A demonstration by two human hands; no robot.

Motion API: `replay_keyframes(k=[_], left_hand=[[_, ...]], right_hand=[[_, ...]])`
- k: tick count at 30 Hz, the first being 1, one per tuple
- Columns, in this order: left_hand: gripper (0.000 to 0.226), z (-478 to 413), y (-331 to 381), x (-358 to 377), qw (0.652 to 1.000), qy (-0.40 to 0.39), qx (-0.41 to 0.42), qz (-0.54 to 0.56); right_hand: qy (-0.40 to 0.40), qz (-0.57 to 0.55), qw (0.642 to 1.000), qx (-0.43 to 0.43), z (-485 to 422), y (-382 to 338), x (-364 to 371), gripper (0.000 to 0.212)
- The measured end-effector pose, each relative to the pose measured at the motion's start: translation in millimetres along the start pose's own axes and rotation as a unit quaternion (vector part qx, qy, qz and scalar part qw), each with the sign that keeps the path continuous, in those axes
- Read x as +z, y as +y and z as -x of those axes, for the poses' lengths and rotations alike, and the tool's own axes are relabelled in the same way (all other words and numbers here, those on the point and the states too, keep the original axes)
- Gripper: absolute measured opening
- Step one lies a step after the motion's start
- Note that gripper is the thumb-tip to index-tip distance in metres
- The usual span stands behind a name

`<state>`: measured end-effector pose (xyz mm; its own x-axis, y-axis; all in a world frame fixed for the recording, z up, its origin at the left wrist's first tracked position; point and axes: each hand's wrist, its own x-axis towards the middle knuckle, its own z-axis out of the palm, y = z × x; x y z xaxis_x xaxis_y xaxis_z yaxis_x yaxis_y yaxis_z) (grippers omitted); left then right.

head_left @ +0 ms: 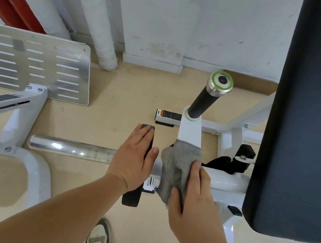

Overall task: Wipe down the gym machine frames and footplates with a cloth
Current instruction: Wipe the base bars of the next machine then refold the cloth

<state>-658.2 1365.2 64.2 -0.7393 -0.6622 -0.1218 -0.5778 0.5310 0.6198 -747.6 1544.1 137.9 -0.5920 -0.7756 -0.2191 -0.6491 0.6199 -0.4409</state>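
Cloth (177, 164), grey, bunched on white frame (229, 182) at 4 o'clock of centre, right hand (193, 196) gripping it to scrub; left hand (133, 158) at its 9 o'clock, flat-fingered, likely steadying black pad (132, 197)

My two hands, left hand (133, 156) and right hand (192, 200); one grey cloth (176, 163), one slotted footplate (37, 64), one chrome bar (71, 148).
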Motion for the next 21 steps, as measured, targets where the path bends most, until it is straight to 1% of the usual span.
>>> replay_keyframes(k=[1,2,5,8,10,12,14,16,18,21], left_hand=[[0.072,0.1,-0.3,0.4,1.000,0.005,0.001,0.001],[0.071,0.1,-0.8,0.7,1.000,0.009,0.002,0.002],[0.068,-0.1,0.0,-0.1,1.000,0.008,-0.001,-0.003],[0.070,0.1,1.2,-1.8,1.000,0.005,0.001,-0.002],[0.072,-0.3,0.4,-2.1,1.000,0.002,0.000,-0.002],[0.072,-0.3,0.3,-2.4,1.000,0.005,0.000,0.004],[0.071,-0.3,0.9,-2.3,1.000,0.007,0.002,0.009],[0.069,0.6,0.6,-2.1,1.000,0.003,0.001,0.011],[0.067,0.3,-0.1,-1.1,1.000,0.006,0.003,0.010],[0.068,0.5,-0.5,0.2,1.000,0.010,0.007,0.003]], right_hand=[[-0.025,-0.002,1.000,0.013,-14.6,-1.5,-6.9,0.083],[-0.030,-0.004,0.999,0.023,-32.4,-3.7,-12.5,0.085],[0.024,0.029,0.998,0.041,-86.0,-17.2,-16.1,0.087],[0.091,0.078,0.991,0.060,-106.3,-23.2,1.9,0.080],[0.110,0.092,0.989,0.031,-98.1,-18.0,10.0,0.073],[0.095,0.093,0.991,-0.027,-71.6,-8.6,12.5,0.069],[0.078,0.079,0.992,-0.062,-34.0,-1.1,15.9,0.069],[0.068,0.068,0.993,-0.072,3.5,3.5,21.4,0.070],[0.069,0.053,0.994,-0.065,22.0,5.6,24.7,0.072],[0.063,0.048,0.995,-0.063,-6.0,8.8,21.5,0.075]])
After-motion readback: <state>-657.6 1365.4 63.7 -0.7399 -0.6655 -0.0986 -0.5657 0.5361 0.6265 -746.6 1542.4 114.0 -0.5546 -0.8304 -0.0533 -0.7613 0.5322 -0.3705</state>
